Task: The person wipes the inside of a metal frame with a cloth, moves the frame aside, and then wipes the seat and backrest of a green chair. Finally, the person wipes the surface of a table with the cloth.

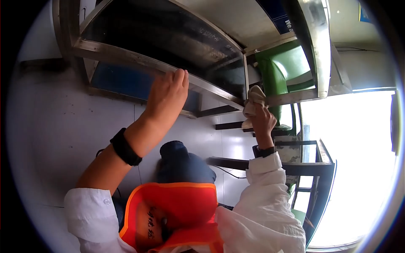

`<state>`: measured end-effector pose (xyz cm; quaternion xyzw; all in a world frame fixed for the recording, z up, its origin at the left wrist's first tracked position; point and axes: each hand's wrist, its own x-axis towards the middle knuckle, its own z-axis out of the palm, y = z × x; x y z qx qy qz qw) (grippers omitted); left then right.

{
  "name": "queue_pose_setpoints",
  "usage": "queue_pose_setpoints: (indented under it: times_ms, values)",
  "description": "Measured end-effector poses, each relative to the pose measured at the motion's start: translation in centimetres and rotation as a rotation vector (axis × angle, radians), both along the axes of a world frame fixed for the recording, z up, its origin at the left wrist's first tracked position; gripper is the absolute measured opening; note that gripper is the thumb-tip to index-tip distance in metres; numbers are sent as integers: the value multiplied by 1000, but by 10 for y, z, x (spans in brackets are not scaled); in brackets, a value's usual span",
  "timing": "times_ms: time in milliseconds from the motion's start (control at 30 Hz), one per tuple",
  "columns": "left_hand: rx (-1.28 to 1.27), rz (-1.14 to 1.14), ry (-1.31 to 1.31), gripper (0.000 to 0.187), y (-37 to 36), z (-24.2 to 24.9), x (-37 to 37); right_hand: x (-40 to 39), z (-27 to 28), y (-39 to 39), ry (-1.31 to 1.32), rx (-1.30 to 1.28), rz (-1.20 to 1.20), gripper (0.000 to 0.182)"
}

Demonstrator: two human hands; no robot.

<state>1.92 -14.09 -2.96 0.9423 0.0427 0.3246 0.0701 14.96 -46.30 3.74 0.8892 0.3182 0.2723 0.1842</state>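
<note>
Half-hidden cloth (253,101) (right hand (263,122)) — frame corner (244,100)
</note>
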Motion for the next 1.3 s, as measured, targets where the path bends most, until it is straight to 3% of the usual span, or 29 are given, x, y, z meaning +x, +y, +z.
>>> queue_pose_setpoints:
  times_ms: [67, 167, 200, 267, 300, 367, 400, 467, 533, 600, 667, 733, 767, 800, 833, 867, 933, 1000, 1033, 1067, 1133, 1200, 1300]
  values:
    - [-10, 19, -2, 48, -8, -8, 1, 16, 42, -15, -301, -63, 46, 35]
    - [-24, -3, -35, 49, -11, -12, 3, 17, 120, -8, -424, 269, 0, 42]
    - [6, 18, -4, 48, -13, -11, 2, 12, 129, 7, -504, 229, -2, 41]
    - [45, 43, 24, 47, -12, -9, 4, 18, 114, 6, -533, 119, -121, 39]
    - [30, 28, 17, 48, -13, -8, 5, 13, 98, 9, -411, 70, -311, 37]
    - [14, 18, 7, 48, -13, -10, 4, 12, 41, -2, -118, 58, -233, 30]
    - [33, 23, 1, 49, -12, -12, 4, 5, 9, 1, -59, -57, -309, 26]
    - [41, 63, -23, 51, -12, -12, 1, -21, -33, 28, 168, 123, -519, 26]
    - [-186, -106, -149, 49, -2, -11, -12, -19, -42, 37, 224, 619, -213, 23]
    - [-434, -276, -25, 45, 11, -13, -28, -38, -26, 83, 423, 873, 19, 32]
    - [-661, -335, -65, 46, 20, -9, -42, -53, -11, 130, 574, 844, 199, 31]
    - [-837, -364, -191, 47, 32, 7, -52, -78, 10, 192, 547, 773, 473, 29]
    - [-800, -331, -188, 47, 46, 20, -57, -86, 18, 223, 561, 761, 625, 29]
    - [-1013, -451, -276, 46, 57, 37, -65, -92, 23, 253, 568, 748, 769, 29]
    - [-1230, -572, -362, 45, 67, 51, -73, -98, 26, 286, 709, 876, 841, 31]
    - [-1282, -558, -479, 40, 84, 60, -79, -105, 28, 319, 850, 1004, 909, 33]
    - [-1209, -388, -542, 37, 120, 80, -99, -117, 41, 375, 797, 1072, 1062, 30]
    - [-1002, -226, -720, 27, 148, 95, -107, -128, 57, 421, 527, 1102, 1157, 34]
    - [-758, -48, -766, 25, 166, 98, -109, -129, 59, 442, 547, 1117, 1179, 45]
    - [-718, 49, -783, 25, 179, 100, -111, -131, 59, 459, 568, 1127, 1196, 56]
    - [-608, 212, -741, 23, 203, 95, -109, -147, 42, 481, 503, 1329, 1048, 65]
    - [-576, 238, -598, 19, 211, 63, -92, -140, 2, 494, 861, 1473, 796, 63]
    - [-553, 360, -673, 13, 197, 13, -75, -145, -37, 479, 928, 1423, 716, 60]
